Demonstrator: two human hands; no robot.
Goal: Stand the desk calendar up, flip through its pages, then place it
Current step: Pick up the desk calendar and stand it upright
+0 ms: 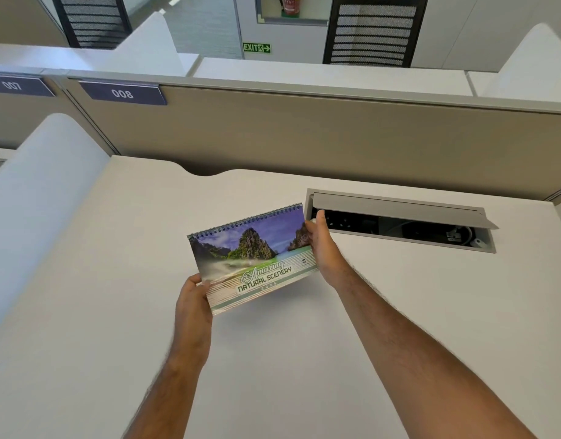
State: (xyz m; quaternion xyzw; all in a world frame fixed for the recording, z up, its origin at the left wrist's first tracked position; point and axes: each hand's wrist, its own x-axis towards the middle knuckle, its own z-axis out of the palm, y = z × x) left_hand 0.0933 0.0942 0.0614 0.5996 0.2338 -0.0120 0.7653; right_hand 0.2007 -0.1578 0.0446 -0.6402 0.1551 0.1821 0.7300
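Note:
A spiral-bound desk calendar (250, 258) with a cover photo of cliffs and sea, titled "Amazing Natural Scenery", is held tilted above the white desk (304, 359), binding at the far edge. My left hand (193, 299) grips its near left corner. My right hand (320, 245) grips its right edge, thumb on top. The cover page faces up toward me.
An open cable hatch (399, 217) with a raised grey lid sits in the desk right behind my right hand. A beige partition (304, 137) labelled 008 bounds the far edge. A white curved side divider (41, 201) stands at left.

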